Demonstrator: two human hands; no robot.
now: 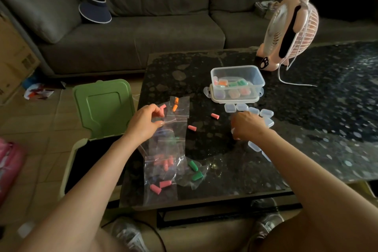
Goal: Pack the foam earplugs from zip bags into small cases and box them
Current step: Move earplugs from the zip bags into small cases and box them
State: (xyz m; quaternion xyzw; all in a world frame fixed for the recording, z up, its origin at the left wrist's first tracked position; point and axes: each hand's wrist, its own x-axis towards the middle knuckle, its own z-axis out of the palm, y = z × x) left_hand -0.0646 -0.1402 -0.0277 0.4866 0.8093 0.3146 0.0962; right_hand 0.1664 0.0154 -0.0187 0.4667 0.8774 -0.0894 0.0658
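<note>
The step in hand looked to be emptying a bag and filling a case; the left hand (146, 122) pinched a pink earplug (162, 108) at its fingertips, just above the mouth of a zip bag (173, 127) lying near the left edge of the table (204, 67); the right hand (249, 126) was curled knuckles-up among the empty cases (266, 112) in front of the clear box (259, 80), and whether it gripped one could not be told, since its fingers hid what lay beneath; two loose earplugs (215, 116) lay on the table between the hands; the clear box already held several filled cases; more filled bags (163, 168) lay nearer the person; the next move likely called for an opened case brought to meet the pinched plug, with the loose ones gathered after.
</note>
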